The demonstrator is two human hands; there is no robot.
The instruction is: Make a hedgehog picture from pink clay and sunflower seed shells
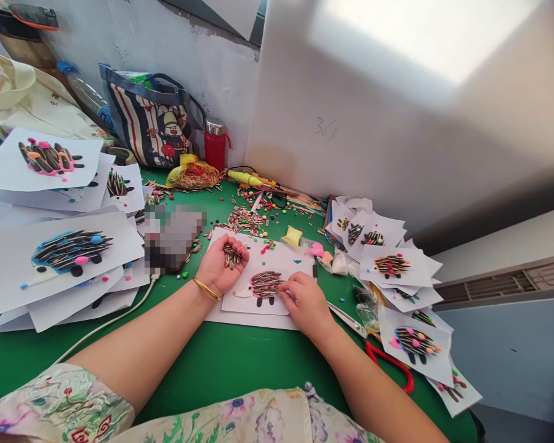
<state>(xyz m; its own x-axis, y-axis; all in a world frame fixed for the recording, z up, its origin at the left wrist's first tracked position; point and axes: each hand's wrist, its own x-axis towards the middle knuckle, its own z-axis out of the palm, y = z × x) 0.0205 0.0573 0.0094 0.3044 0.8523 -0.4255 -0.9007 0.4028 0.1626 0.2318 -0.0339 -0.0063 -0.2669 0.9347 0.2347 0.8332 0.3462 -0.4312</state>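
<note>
My left hand (221, 264) is cupped with its fingers curled round a small heap of striped sunflower seeds (232, 256). Below it on the green table lies a white card (240, 301) bearing a hedgehog picture (265, 285), its body covered in rows of seeds, with black feet and a pale pointed snout. My right hand (302, 301) touches the right end of the hedgehog, thumb and forefinger pinched together; whatever is between them is too small to make out. Another white sheet (212, 315) lies under the card.
Stacks of finished hedgehog cards stand at the left (9, 258) and right (373, 271). Red-handled scissors (388, 363) lie beside my right forearm. Behind the card are loose seeds (242, 221), yellow clay (292, 236) and pink clay (317, 249). A red flask (215, 147) and striped bag (143, 123) stand farther back.
</note>
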